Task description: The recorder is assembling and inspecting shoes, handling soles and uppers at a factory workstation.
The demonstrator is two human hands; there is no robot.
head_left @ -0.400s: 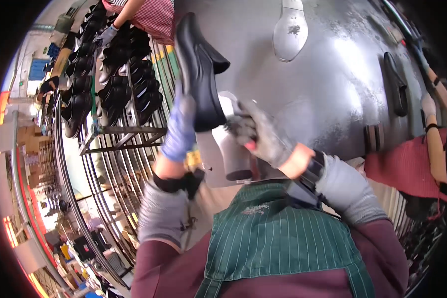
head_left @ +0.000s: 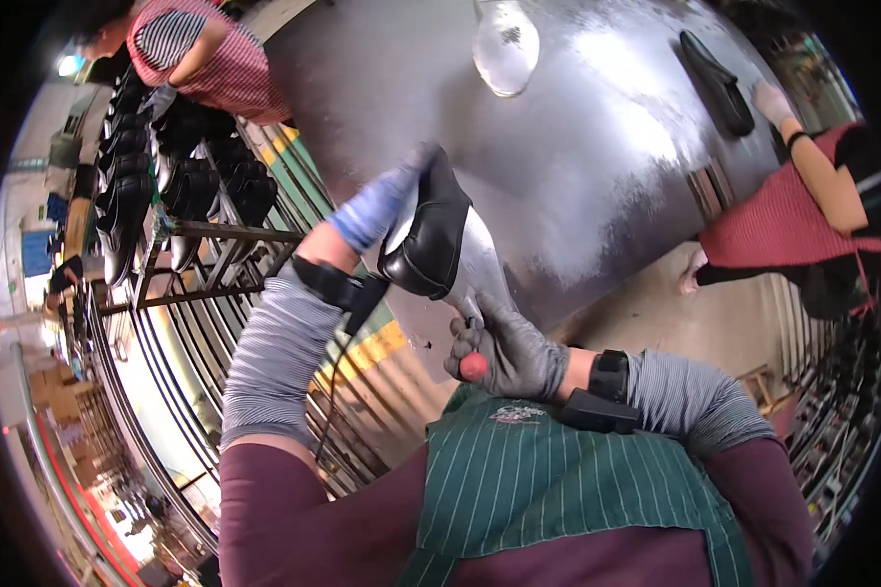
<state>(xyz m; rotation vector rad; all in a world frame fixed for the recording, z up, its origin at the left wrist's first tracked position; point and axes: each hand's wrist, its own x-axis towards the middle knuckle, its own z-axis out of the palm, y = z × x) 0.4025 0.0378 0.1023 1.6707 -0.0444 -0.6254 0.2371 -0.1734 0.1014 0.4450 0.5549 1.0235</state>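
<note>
A black leather shoe (head_left: 431, 230) is tilted at the near edge of the metal table. My left hand (head_left: 390, 203), in a blue-grey glove, is closed on its side, though the fingertips are partly hidden behind it. Just right of the shoe, my right hand (head_left: 514, 357) in a dark grey glove is closed around a small tool with a red rounded end (head_left: 473, 367); its working end is hard to make out. A pale sole-shaped stand (head_left: 480, 256) shows partly behind the shoe, close to the right fingertips.
A second sole-shaped stand (head_left: 507, 51) is at the table's far side. Another black shoe (head_left: 717, 83) lies to the right, near a co-worker's gloved hand (head_left: 773, 104). At left, a rack (head_left: 235, 231) carries several black shoes beside another person in a checked apron (head_left: 210, 68).
The shoe has gone from upright and raised to lower and tilted beside the near stand. My right hand has moved down and nearer my apron, and the view has shifted.
</note>
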